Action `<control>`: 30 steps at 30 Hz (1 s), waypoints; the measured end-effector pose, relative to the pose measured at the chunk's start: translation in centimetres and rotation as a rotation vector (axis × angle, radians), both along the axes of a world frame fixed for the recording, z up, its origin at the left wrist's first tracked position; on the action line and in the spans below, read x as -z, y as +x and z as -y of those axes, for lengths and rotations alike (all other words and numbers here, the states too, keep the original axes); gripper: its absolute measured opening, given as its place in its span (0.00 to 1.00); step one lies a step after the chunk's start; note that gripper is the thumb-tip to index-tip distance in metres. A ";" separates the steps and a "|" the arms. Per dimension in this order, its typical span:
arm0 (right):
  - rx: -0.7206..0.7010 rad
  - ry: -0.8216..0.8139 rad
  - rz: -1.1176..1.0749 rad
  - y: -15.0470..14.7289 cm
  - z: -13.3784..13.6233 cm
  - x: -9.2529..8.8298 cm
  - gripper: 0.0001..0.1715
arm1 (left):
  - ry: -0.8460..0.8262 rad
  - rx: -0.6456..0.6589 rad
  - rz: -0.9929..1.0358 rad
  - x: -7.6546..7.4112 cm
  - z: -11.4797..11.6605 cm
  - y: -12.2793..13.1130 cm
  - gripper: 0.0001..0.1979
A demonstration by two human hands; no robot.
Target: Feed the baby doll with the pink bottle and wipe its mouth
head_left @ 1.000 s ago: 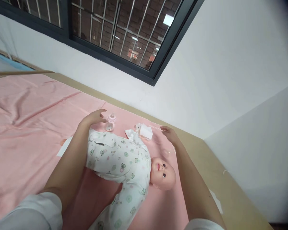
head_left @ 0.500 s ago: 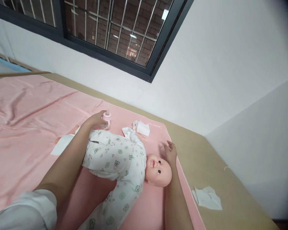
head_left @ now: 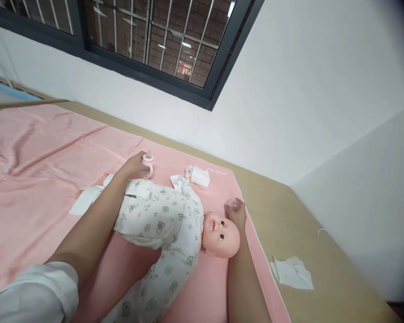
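A baby bottle [head_left: 148, 162] with a pink collar, handle and clear teat stands upright, my left hand [head_left: 134, 165] wrapped round its side. My right hand [head_left: 238, 214], beyond the doll's head, has its fingers closed round a clear dome-shaped bottle cap [head_left: 233, 205]. Between my arms lies a baby doll [head_left: 221, 234] on its back, head to the right, in a white patterned suit [head_left: 164, 215]. My left forearm passes over the doll's legs and hides part of them.
A pink blanket [head_left: 47, 157] covers much of the tan surface [head_left: 272, 206]. A small pack with a white tissue [head_left: 198, 176] lies past the doll. One crumpled white cloth [head_left: 292, 272] is at the right. A wall and barred window [head_left: 148, 40] rise behind.
My right hand has closed round the clear cap, which now shows plainly between its fingers. My left hand stays on the bottle. The view has shifted slightly.
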State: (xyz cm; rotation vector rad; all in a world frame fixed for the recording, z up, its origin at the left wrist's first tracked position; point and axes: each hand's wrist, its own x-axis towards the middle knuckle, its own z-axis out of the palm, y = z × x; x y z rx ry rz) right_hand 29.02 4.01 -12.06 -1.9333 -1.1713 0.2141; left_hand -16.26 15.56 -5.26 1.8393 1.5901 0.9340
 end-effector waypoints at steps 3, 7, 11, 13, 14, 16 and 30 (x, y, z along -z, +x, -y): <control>0.052 0.074 -0.141 -0.5 0.5 -0.9 0.36 | 0.022 0.011 0.019 -0.7 0.2 0.2 0.28; 0.036 0.240 -0.296 -1.2 0.9 -3.8 0.35 | 0.077 0.035 0.057 -3.1 1.5 0.6 0.30; -0.099 0.439 -0.326 -2.8 1.8 -8.9 0.34 | 0.145 0.077 0.088 -6.3 4.2 1.7 0.29; -0.187 0.497 -0.322 -4.4 2.8 -11.8 0.32 | 0.167 0.154 0.086 -7.8 5.9 2.7 0.28; -0.242 0.512 -0.318 -5.3 3.4 -13.1 0.32 | 0.159 0.201 0.090 -8.4 6.7 3.3 0.28; -0.380 0.512 -0.313 -7.5 4.7 -15.1 0.31 | 0.134 0.293 0.089 -9.3 8.3 4.7 0.29; -0.852 0.250 -0.317 -15.8 7.6 -16.6 0.27 | 0.107 0.517 -0.152 -11.0 14.6 9.9 0.33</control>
